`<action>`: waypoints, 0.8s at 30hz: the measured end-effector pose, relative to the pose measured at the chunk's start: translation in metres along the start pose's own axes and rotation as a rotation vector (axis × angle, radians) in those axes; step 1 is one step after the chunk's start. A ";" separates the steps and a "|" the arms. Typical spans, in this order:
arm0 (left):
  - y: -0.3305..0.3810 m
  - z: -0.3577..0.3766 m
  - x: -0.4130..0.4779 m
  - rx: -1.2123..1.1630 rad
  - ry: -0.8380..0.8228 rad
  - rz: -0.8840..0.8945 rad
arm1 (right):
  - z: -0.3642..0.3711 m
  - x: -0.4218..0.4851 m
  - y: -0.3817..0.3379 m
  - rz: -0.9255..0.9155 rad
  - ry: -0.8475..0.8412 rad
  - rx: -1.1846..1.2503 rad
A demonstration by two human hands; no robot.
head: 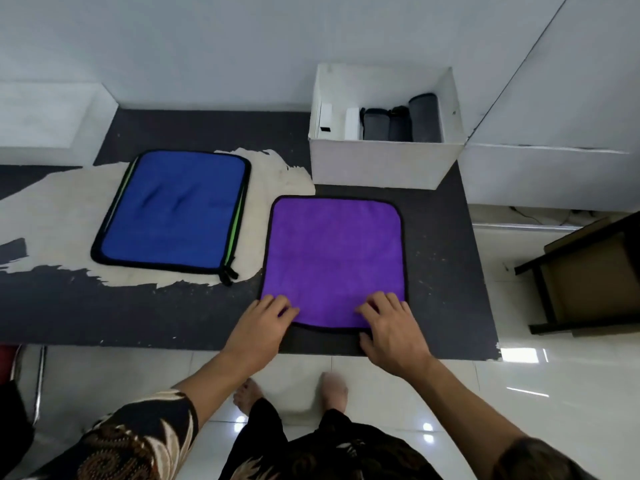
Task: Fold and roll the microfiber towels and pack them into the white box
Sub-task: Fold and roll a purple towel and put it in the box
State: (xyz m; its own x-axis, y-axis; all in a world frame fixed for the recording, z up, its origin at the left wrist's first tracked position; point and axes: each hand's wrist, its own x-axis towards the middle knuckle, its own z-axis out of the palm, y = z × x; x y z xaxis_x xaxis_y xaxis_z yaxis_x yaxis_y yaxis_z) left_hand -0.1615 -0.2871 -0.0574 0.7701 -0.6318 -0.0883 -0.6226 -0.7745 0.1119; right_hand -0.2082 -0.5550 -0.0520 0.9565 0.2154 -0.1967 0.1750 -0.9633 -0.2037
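— Where is the purple towel [332, 258] found?

— It is laid flat on the dark table [138, 306], close to the front edge. The white box [381, 164] is set just behind it.

— How is it held?

— The left hand [266, 323] is put on the near left corner, and the right hand [394, 334] on the near right corner. The fingers of both are bent on top of the cloth. Whether the edge is pinched or only pressed cannot be told.

— What could go wrong?

— The towel is near the table's front edge. If it is tugged toward the body, it could be pulled off and dropped on the floor. If one corner is lifted more than the other, a crooked fold could be made, and then a lumpy roll. A fat roll might not be fitted in beside the grey rolls [374, 124], which are stood up at the right side of the box.

— What is the table like?

— It is dark and flat. A big pale patch [62, 209] is seen where the top looks worn off. A blue towel [173, 216] is laid on that patch, and green edges are shown under it.

— And the room?

— White walls are seen behind. Shiny pale tiles [519, 393] are seen below, and a brown stand [588, 271] is placed at the right.
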 end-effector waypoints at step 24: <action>-0.039 -0.049 0.021 -0.508 0.116 -0.451 | -0.047 0.028 0.051 0.396 0.107 0.533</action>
State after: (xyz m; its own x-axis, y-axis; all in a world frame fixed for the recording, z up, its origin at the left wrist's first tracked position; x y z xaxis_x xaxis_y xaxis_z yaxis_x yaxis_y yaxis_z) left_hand -0.1137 -0.2686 -0.0150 0.9661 -0.2221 -0.1319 -0.1174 -0.8325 0.5415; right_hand -0.1613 -0.6055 -0.0223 0.9476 -0.1811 -0.2631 -0.3062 -0.7496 -0.5868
